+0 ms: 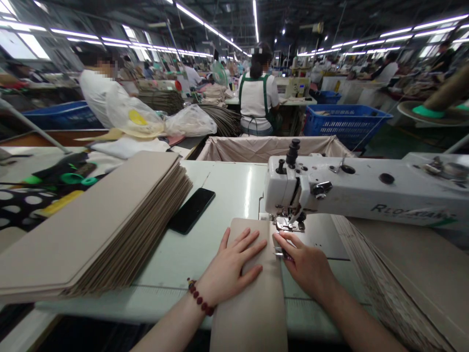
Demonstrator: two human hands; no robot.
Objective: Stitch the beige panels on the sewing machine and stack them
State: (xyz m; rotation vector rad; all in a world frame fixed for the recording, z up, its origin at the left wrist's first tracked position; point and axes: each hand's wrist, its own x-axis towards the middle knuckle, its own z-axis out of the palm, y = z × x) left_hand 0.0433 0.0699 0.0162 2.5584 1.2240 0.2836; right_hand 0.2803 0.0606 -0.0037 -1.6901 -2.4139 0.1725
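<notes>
The beige strip lies lengthwise on the worktop in front of me, its far end tucked under the presser foot of the white sewing machine. My left hand rests flat on the strip, fingers spread apart and pressing down, with a dark red bead bracelet at the wrist. My right hand sits at the strip's right edge, just short of the foot, with the fingers drawn close together. I cannot tell whether they pinch the edge.

A black phone lies on the worktop left of the strip, beside a tall stack of beige panels. A second, fanned stack slopes away on my right. Beyond the machine a person in a green apron stands near a blue crate.
</notes>
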